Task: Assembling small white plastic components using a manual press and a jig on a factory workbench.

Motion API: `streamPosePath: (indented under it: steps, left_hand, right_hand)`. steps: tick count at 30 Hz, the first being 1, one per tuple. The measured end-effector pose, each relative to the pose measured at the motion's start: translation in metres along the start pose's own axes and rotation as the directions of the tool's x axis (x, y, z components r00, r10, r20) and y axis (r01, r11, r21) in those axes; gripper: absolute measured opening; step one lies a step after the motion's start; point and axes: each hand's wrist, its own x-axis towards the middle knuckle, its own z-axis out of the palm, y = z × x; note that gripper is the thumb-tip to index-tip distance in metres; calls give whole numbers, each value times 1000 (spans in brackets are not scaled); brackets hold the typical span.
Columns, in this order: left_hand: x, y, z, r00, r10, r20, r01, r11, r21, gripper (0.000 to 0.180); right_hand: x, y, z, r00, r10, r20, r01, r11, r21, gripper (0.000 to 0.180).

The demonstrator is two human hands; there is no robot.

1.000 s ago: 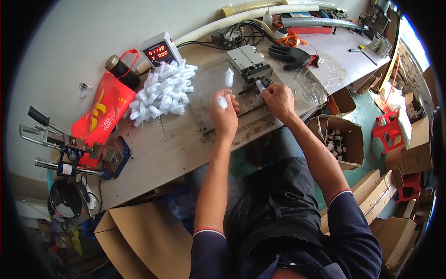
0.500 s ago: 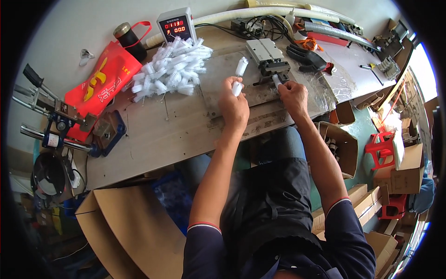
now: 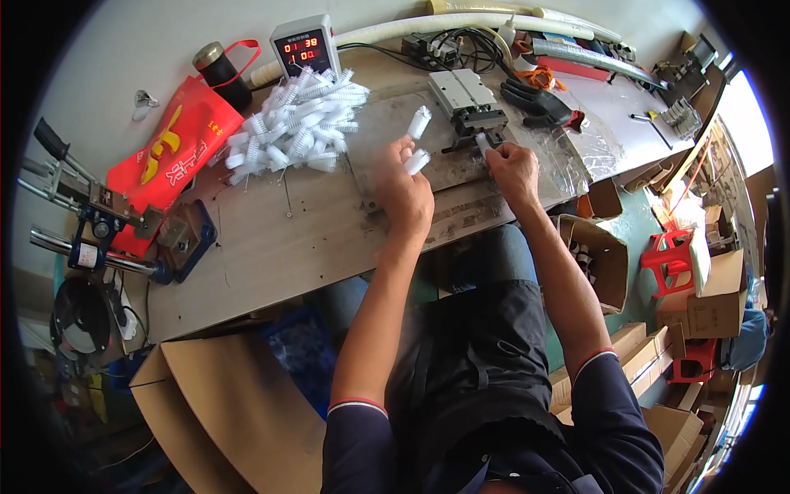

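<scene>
My left hand (image 3: 406,193), slightly smeared by motion, is closed around small white bristle brushes. One brush (image 3: 419,123) sticks up beyond the fingers, and another white brush (image 3: 417,161) shows beside the thumb. My right hand (image 3: 516,171) pinches a small white brush (image 3: 482,142) at the front of a small clamp-like machine (image 3: 466,97) with a pale top and a dark metal front. The fingers hide part of that brush. To the left of the machine lies a heap of white brushes (image 3: 300,128) with thin wire stems.
Behind the heap stands a box with a red digital display (image 3: 306,51). A dark flask (image 3: 220,70) and a red bag (image 3: 169,156) are at the left, near a lever press (image 3: 107,214). Black gloves (image 3: 535,103) lie right of the machine. Cardboard boxes (image 3: 239,395) stand below the table.
The brushes in my left hand have tilted to the right. My right hand stays at the machine's front. The digits on the display have changed, and the whole view has shifted slightly.
</scene>
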Motion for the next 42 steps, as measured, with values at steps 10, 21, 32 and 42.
streamPosePath:
  steps: [10,21,32,42]
  left_hand:
    - [2,10,19,912,192,362,-267,949,169,9]
    - [5,21,38,867,284,410,-387,901,195,12]
    - [2,14,32,838,352,416,-397,918,23,19]
    - [-1,6,35,855,394,337,-439,896,69,12]
  right_hand:
    - [-19,-11,-2,993,38,-112,-28,995,90,25]
    - [-23,0,-4,994,69,-79,-35,925,378,22]
    - [-44,-12,-6,928,-313,204,64,671,739,12]
    - [-44,-44,-7,975,99,200,-223,502,836,19]
